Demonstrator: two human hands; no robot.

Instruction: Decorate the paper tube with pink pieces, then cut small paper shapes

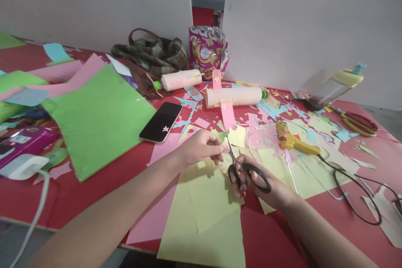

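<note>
My left hand [201, 148] is closed in a pinch on a small green paper piece [220, 135] held just above the table. My right hand [260, 184] grips black-handled scissors [243, 169], fingers through the loops, blades pointing up at the green piece. Beneath both hands lie yellow paper sheets [207, 201] and a pink sheet [157, 213] on the red table [270, 238]. Paper scraps in pink, blue and yellow litter the surface beyond my hands.
A black phone [161, 122] with a pink star lies left of my hands, beside a big green sheet [100, 117]. Two paper-wrapped tubes [234, 96], a yellow glue gun [293, 140] with black cord, red scissors [358, 122], a plastic bottle [336, 88], a plaid bag [150, 56] and a snack packet [207, 52] sit behind.
</note>
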